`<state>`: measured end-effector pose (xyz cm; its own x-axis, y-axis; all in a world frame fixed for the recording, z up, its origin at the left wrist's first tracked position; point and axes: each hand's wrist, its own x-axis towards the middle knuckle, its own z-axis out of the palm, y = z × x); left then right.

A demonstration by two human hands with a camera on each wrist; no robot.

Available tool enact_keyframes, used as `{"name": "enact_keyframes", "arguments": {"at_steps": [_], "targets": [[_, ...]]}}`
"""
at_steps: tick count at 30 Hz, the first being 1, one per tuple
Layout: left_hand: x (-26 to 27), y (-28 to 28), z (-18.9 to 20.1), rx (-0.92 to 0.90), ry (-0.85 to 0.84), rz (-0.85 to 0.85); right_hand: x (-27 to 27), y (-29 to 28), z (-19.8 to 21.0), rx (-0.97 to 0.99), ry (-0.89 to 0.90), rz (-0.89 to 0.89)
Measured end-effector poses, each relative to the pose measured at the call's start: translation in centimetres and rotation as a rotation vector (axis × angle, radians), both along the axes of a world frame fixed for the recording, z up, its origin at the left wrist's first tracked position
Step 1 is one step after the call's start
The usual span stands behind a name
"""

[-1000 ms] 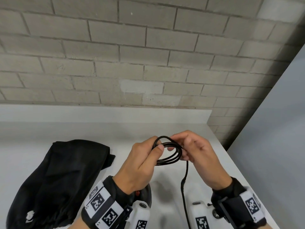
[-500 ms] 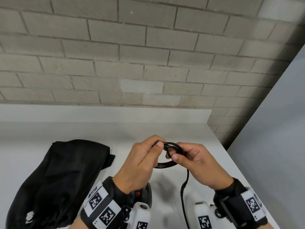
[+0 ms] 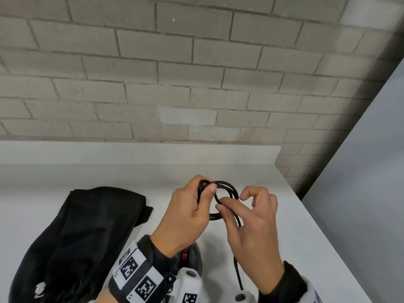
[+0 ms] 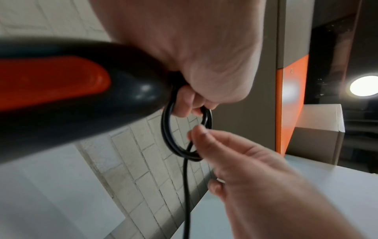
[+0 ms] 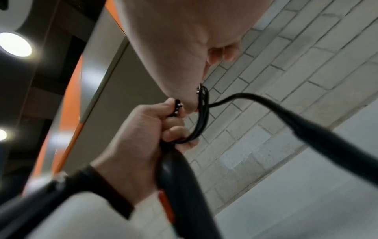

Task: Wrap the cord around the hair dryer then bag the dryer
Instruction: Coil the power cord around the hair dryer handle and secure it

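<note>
My left hand (image 3: 190, 211) grips the black and orange hair dryer (image 4: 61, 89) by its handle end and pinches a small coil of black cord (image 3: 229, 186) between thumb and fingers. The dryer body hangs below that wrist (image 3: 193, 254) and shows dark with an orange strip in the right wrist view (image 5: 180, 177). My right hand (image 3: 247, 215) is just right of the coil, thumb laid across the cord and index finger curled up clear of it. The free cord (image 5: 306, 129) runs from the coil under my right palm and down. A black fabric bag (image 3: 76, 237) lies flat to the left.
Everything is above a white table (image 3: 306, 237) set against a pale brick wall (image 3: 196, 84). The table's right edge runs diagonally beside a grey panel (image 3: 360, 193). A white box (image 4: 321, 129) and an orange-edged panel (image 4: 290, 97) stand off to the side.
My right hand has shifted from clasping the coil's right side to laying its thumb across the cord, and the index finger has lifted off. The left hand keeps its hold.
</note>
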<state>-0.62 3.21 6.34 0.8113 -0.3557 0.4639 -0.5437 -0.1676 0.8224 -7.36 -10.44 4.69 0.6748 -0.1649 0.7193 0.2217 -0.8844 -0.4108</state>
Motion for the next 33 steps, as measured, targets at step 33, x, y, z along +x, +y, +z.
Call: {"name": "enact_keyframes", "arguments": {"at_steps": [33], "targets": [[-1.2, -1.7, -0.5, 0.244, -0.387, 0.172, -3.5, -1.9, 6.6, 1.612, 0.581, 0.463]]}}
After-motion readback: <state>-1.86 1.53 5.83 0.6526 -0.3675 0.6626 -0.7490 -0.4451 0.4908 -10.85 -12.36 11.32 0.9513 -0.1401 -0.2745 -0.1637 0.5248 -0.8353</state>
